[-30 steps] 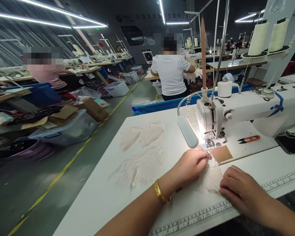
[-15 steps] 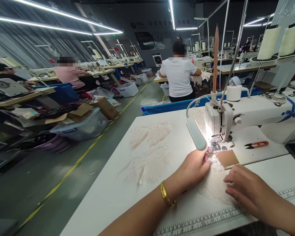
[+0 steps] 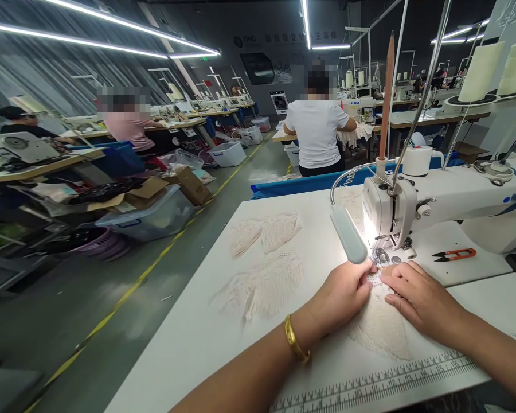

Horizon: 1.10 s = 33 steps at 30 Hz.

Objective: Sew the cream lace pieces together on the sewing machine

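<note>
Cream lace fabric (image 3: 380, 324) fans out on the white table below the needle area of a sewing machine (image 3: 380, 212). My left hand (image 3: 347, 292), with a gold bangle at its wrist, pinches the upper left edge of the lace close to the presser foot. Bent over the lace's upper right side is my right hand (image 3: 417, 295), its fingertips resting by the needle plate with thumb and fingers apart. It covers most of a brown piece there. Two more cream lace pieces (image 3: 269, 284) (image 3: 266, 232) lie flat on the left of the table.
Red-handled thread snips (image 3: 453, 254) lie on the machine bed. A grey lamp head (image 3: 348, 235) hangs just left of the needle. A printed ruler (image 3: 382, 381) runs along the front edge. Thread cones (image 3: 481, 71) stand at the right. A person in white (image 3: 316, 135) sits ahead.
My right hand has moved up and left, onto the brown piece and the top of the lace. My left hand keeps its hold. The view has shifted slightly.
</note>
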Each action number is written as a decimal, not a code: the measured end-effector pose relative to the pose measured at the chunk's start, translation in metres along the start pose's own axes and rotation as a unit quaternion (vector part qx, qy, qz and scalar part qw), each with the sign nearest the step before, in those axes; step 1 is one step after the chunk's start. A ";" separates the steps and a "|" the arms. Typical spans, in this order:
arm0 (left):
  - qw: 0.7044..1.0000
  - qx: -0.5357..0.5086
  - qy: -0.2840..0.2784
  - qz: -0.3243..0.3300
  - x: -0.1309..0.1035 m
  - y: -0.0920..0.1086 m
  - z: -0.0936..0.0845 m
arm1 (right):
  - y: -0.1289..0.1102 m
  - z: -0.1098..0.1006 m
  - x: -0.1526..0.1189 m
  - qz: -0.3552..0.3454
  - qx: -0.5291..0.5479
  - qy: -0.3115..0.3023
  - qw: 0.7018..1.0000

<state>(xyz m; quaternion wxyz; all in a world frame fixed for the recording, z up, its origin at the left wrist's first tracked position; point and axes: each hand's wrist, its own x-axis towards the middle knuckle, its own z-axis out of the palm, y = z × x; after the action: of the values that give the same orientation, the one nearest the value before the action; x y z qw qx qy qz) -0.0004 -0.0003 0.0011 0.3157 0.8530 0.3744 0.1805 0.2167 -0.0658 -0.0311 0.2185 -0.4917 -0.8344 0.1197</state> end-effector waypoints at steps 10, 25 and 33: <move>0.921 0.296 0.129 0.217 -0.004 -0.006 0.023 | 0.014 -0.017 0.004 -0.057 0.048 -0.010 0.997; 0.951 0.252 0.021 0.179 -0.003 -0.004 0.012 | 0.016 -0.008 -0.006 -0.131 0.022 0.058 0.989; 0.958 0.239 0.012 0.160 -0.003 -0.004 0.005 | 0.020 -0.010 -0.008 -0.100 0.057 0.050 0.992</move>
<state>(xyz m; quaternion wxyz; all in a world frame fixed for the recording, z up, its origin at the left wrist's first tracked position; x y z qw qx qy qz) -0.0014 -0.0025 -0.0052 0.0654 0.9501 0.2690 0.1440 0.2402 -0.0628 -0.0325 0.2986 -0.3981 -0.8591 0.1201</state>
